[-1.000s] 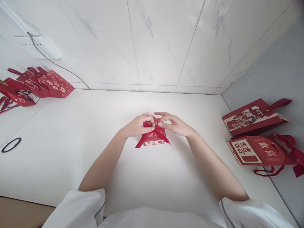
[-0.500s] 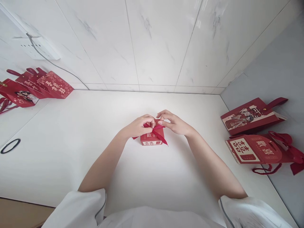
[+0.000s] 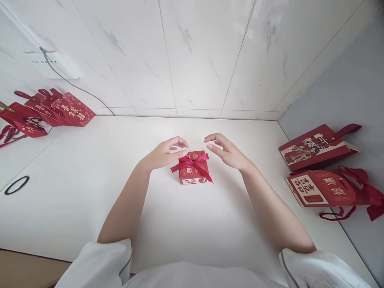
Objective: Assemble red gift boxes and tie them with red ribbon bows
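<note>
Either side of the box [image 3: 193, 181], our left hand [image 3: 163, 155] and right hand [image 3: 230, 155] are loosely curled, gripping nothing, having just let go of the bow [image 3: 193, 163]; tied atop the box between them, it seems to hold unaided.

Lighting: bright, diffuse, is washing the worktop [image 3: 186, 216]. Glare: is streaking the far wall [image 3: 198, 60]. Wide-angle distortion: is stretching outer edges.

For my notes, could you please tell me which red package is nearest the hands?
The middle box, topped with a bow; the other packages are off left and right.
</note>
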`<state>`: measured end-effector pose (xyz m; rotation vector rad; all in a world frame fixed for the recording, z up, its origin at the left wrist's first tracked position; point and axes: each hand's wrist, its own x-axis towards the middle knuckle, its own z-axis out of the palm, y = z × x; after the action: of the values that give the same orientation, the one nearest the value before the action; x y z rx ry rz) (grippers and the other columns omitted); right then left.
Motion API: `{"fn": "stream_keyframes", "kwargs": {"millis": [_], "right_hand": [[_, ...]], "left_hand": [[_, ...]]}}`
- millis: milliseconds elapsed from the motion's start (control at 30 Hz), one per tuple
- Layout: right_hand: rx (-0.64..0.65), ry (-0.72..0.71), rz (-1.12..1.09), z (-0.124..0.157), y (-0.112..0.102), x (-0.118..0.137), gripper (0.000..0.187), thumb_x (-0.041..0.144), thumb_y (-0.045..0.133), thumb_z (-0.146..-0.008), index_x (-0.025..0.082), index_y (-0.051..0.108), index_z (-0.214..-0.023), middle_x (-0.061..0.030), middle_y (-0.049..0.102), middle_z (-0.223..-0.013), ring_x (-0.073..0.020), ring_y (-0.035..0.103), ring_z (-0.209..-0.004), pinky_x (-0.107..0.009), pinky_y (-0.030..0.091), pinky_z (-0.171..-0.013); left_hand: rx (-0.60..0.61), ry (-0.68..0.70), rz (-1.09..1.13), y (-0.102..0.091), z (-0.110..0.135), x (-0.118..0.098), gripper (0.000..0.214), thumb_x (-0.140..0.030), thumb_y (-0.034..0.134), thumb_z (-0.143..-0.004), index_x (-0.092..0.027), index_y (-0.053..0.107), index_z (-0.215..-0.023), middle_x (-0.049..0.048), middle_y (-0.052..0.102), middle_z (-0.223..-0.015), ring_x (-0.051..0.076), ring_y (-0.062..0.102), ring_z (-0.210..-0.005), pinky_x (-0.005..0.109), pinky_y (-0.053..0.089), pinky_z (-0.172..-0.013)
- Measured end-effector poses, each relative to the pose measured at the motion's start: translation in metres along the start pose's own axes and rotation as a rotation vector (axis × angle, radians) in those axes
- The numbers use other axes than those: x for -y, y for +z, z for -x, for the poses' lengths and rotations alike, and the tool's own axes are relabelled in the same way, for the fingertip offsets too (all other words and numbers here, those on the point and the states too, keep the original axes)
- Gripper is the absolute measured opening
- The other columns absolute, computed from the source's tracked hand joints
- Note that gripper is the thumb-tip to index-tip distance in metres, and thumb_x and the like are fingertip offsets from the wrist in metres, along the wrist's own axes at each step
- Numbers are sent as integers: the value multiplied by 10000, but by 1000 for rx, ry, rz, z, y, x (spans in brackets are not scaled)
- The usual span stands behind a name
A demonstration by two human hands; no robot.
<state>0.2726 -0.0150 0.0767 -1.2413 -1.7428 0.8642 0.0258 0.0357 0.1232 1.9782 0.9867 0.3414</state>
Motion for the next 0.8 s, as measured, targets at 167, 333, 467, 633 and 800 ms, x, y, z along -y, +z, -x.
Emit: {"fn": "stream_keyframes", "kwargs": {"millis": [167, 333, 467, 633, 800], "right_hand": [[20, -175, 202, 7, 8, 22, 176, 316, 490, -951, 227, 640, -932, -58, 594, -931, -203, 555, -892, -352, 452, -805], [64, -288, 425, 12, 20, 31, 195, 241, 497, -943, 248, 667, -1039, -67, 569, -921, -204, 523, -845, -374, 431, -781], [138, -325, 467, 15, 32, 38, 209, 253, 531, -922, 253, 645, -1097, -64, 567, -942, -206, 521, -876, -389, 432, -822], [107, -355, 488, 18, 57, 42, 266, 358, 638, -847, 241, 621, -1086, -83, 537, -1176, -251, 494, -1097, -545, 232, -1101], [118, -373, 488, 16, 62, 36, 165, 201, 474, -943, 244, 634, -941, -51, 534, -1256, -204, 473, -1188, -533, 114, -1169]], "left_hand": [[-37, -82, -124, -12, 4, 4, 324, -511, 592, -788, -251, 613, -979, 23, 635, -1105, 202, 575, -1002, 354, 466, -872], [112, -100, -165, -13, 3, 11, 300, -468, 609, -760, -244, 627, -959, 19, 645, -1032, 183, 572, -896, 302, 474, -726], [152, -111, -146, -14, 3, 12, 246, -451, 565, -794, -227, 615, -881, 11, 633, -1007, 164, 570, -827, 300, 460, -716], [187, -133, -154, -14, 4, 12, 287, -495, 524, -821, -245, 640, -904, 15, 568, -1121, 182, 562, -946, 306, 441, -787], [207, -162, -127, -12, 0, 12, 313, -512, 488, -847, -225, 610, -815, 1, 575, -1000, 170, 545, -880, 289, 415, -745]]}}
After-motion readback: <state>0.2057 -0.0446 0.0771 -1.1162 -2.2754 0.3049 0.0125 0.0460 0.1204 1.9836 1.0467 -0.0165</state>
